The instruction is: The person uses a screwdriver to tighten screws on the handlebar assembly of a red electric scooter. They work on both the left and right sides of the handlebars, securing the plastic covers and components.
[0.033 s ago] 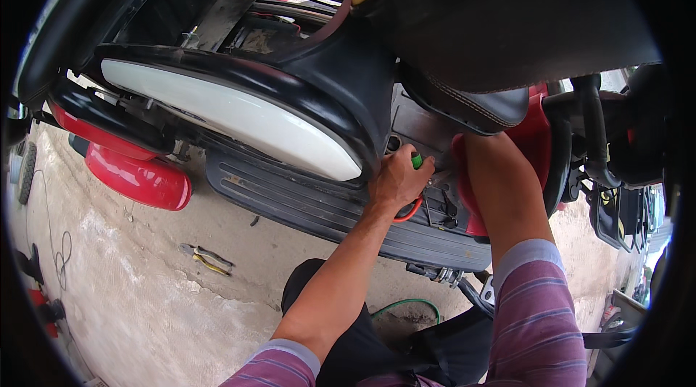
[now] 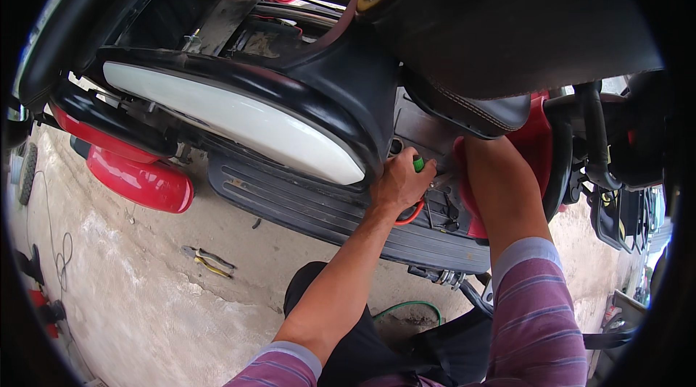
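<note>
- Takes all bearings from the left hand (image 2: 397,180), with twelve toward the top of the view.
- Holds a green grip (image 2: 418,163) at two o'clock, pinched between curled fingers and thumb, above the inner side of the black footboard (image 2: 304,217).
- Cannot tell what lies at the grip's lower end (covered by the hand itself).
- Cannot tell the state of the right hand's fingers: out of sight beneath the stitched seat (image 2: 500,113), with the right forearm (image 2: 511,191) showing at three o'clock.
- Judged best done with a firm hold, a straight wrist and pressure in line with the grip.
- Advise small, slow movements and working by feel on the right, for want of a clear sightline.
- Note a round recess (image 2: 396,146) at twelve, just beside the fingers; guard against dropping small parts there.
- Note a red-orange curved handle (image 2: 417,214) at five and small dark pieces (image 2: 451,209) at four; allow wrist clearance.
- Avoid scuffing the white side panel (image 2: 232,126) at ten.
- Note pliers (image 2: 210,260) on the ground at eight, well apart.
</note>
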`<action>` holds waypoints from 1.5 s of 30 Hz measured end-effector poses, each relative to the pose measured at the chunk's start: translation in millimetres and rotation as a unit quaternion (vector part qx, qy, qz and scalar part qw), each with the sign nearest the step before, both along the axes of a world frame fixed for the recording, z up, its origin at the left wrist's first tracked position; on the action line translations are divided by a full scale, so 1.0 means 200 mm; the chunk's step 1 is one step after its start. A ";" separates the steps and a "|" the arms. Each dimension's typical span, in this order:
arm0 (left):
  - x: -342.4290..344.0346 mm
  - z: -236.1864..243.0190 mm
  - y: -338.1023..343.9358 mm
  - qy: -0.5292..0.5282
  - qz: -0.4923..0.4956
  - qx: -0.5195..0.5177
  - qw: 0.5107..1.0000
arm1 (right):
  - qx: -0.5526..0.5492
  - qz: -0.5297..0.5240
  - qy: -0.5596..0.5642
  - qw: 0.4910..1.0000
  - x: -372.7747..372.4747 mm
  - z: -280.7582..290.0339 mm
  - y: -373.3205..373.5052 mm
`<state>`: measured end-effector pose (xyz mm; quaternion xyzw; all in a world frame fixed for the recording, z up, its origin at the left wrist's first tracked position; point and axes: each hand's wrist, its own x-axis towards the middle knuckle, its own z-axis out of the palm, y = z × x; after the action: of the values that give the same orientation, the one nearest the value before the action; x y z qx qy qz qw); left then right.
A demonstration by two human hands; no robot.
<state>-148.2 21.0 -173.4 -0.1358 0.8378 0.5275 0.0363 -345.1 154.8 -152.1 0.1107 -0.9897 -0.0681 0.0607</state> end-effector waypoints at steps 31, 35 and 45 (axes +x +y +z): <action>-0.05 -0.21 -0.03 0.177 -0.022 0.155 0.972 | -0.005 -0.037 -0.026 0.999 0.05 0.07 0.05; -0.07 -0.24 -0.01 0.198 -0.022 0.165 0.966 | -0.007 -0.040 -0.029 0.999 0.05 0.07 0.06; -0.07 -0.27 -0.01 0.229 -0.008 0.139 0.963 | -0.013 -0.046 -0.037 0.998 0.02 0.05 0.06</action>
<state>-161.4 19.6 -227.2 0.0022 0.7436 0.6551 -0.1338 -340.3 166.6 -141.4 0.0667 -0.9961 -0.0536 0.0225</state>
